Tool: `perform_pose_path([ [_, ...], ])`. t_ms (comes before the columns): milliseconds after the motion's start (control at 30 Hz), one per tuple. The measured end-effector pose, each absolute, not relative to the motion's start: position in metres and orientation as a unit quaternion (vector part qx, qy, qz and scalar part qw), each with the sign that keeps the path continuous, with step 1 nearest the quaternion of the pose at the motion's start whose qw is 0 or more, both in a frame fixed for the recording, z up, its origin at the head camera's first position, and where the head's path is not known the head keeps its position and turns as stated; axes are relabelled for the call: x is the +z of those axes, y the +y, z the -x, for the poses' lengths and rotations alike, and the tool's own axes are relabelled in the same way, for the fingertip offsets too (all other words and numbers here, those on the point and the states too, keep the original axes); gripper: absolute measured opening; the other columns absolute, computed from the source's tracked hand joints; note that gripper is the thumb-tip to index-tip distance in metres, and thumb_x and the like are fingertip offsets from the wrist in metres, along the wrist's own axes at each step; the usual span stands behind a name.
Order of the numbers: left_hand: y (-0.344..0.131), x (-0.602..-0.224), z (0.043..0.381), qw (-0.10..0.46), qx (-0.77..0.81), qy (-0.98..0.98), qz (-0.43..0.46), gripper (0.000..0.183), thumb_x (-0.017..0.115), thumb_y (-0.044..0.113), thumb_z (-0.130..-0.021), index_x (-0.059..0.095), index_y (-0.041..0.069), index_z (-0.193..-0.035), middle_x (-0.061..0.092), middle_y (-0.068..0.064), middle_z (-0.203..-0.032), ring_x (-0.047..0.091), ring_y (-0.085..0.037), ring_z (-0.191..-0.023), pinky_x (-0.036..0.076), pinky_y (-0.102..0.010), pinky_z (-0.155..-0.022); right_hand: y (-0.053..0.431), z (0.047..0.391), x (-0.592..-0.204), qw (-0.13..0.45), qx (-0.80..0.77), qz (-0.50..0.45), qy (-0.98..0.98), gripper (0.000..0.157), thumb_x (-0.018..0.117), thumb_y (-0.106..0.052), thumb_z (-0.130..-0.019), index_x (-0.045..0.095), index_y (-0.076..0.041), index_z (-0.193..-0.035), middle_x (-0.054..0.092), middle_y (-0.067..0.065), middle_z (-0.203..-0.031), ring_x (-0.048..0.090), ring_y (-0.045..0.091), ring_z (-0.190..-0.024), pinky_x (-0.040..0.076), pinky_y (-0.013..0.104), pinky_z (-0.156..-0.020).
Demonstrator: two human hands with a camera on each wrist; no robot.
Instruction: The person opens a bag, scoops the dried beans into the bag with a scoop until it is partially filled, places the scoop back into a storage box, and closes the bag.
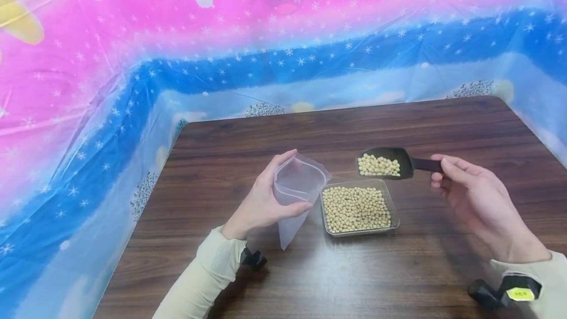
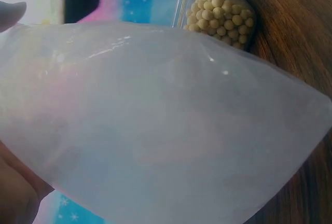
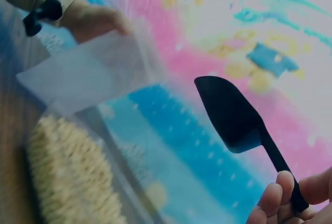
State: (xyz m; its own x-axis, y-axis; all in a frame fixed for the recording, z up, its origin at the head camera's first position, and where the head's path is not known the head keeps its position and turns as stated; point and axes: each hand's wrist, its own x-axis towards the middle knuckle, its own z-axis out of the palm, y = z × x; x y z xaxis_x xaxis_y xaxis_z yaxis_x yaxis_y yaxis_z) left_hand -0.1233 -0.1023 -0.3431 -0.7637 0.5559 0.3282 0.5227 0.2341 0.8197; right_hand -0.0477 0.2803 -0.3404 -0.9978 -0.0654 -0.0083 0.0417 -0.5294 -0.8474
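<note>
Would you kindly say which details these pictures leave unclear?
- Left wrist view: most of the left hand, beyond the left edge or behind the bag.
- Right wrist view: beans in the scoop, hidden by its underside.
- Right wrist view: individual beans in the dish, blurred.
- Head view: lettering on the yellow label, too small.

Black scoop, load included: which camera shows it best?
Head: it looks into the black scoop, showing the beans inside. The right wrist shows its outside, gripped by the right hand, beans hidden; the left wrist catches only a blurred glimpse beyond the bag.
</note>
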Motion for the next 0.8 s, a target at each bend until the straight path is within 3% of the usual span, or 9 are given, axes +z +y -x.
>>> perform_pose_path([
  [367,-0.097,-0.340,0.122,0.016,0.506,0.785,-0.358,0.094,0.087,0.022,-0.072,0.033,0.025,-0.148,0.051,0.002,-0.130,0.054,-0.019,-0.111,0.048,-0.041,-0.094,0.240,0.060,-0.291,0.012,-0.822,0.041,0.568,0.023,0.056,-0.016,-0.099,0.062,-0.001,-0.117,0.061,0.003,-0.099,0.061,0.014,-0.084,0.051,0.025,-0.079],
  [467,-0.095,-0.333,0.119,0.023,0.509,0.783,-0.358,0.094,0.087,0.014,-0.071,0.033,0.018,-0.148,0.051,-0.003,-0.130,0.054,-0.022,-0.112,0.047,-0.042,-0.096,0.228,0.063,-0.283,0.008,-0.805,0.050,0.591,0.025,0.057,-0.017,-0.099,0.062,-0.003,-0.119,0.065,0.002,-0.089,0.062,0.012,-0.084,0.051,0.023,-0.077],
  [667,-0.091,-0.313,0.107,0.020,0.518,0.772,-0.369,0.088,0.084,0.002,-0.071,0.035,0.001,-0.144,0.052,-0.011,-0.128,0.055,-0.024,-0.111,0.047,-0.039,-0.097,0.213,0.065,-0.271,-0.011,-0.780,0.074,0.622,0.026,0.058,-0.018,-0.098,0.061,-0.002,-0.118,0.066,0.002,-0.091,0.062,0.011,-0.086,0.051,0.022,-0.077],
  [800,-0.090,-0.308,0.104,0.015,0.519,0.771,-0.369,0.087,0.083,0.001,-0.071,0.036,0.001,-0.143,0.053,-0.010,-0.125,0.054,-0.023,-0.112,0.046,-0.038,-0.098,0.211,0.066,-0.266,-0.026,-0.770,0.084,0.632,0.025,0.058,-0.017,-0.098,0.062,-0.002,-0.117,0.067,0.003,-0.091,0.062,0.013,-0.086,0.051,0.022,-0.079],
])
